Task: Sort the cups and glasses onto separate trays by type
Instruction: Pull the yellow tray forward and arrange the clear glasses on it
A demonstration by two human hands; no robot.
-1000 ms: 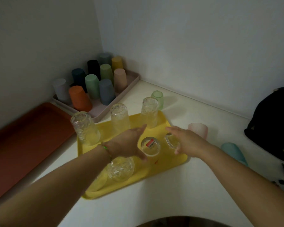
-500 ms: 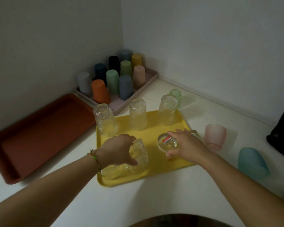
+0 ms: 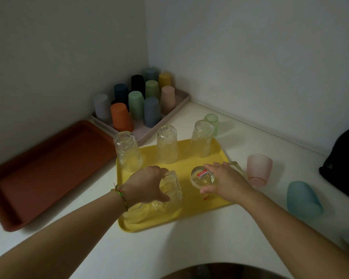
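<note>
Grip first: my left hand (image 3: 147, 186) is curled over a textured glass (image 3: 170, 191) at the near left of the yellow tray (image 3: 189, 210), with my thumb on its near side. That glass is tipped off upright. Its long axis runs near to far and the upper end leans away from me; my palm hides which end is the mouth. Just near and left of it, under my wrist, lies another clear glass (image 3: 136, 213), too blurred to read.

My right hand (image 3: 228, 182) wraps a short glass (image 3: 203, 177) that stands base up on the tray, a red sticker showing on its base. Beyond my right fingertips a square-edged glass (image 3: 235, 165) pokes out at the tray's right edge, mostly covered. Three upturned glasses (image 3: 167, 144) stand in a row along the tray's far side, close to both hands.

Off the tray on the worktop (image 3: 189, 248) are a green cup (image 3: 212, 122) behind the far right glass, a pink cup (image 3: 259, 170) upside down to the right, and a blue cup (image 3: 302, 200) on its side farther right. Far left, a pink tray (image 3: 184, 99) carries coloured cups (image 3: 121, 117), all upside down, and a red-brown tray (image 3: 48, 172) lies to the left. A black bag (image 3: 345, 168) is cut off at the right edge.
</note>
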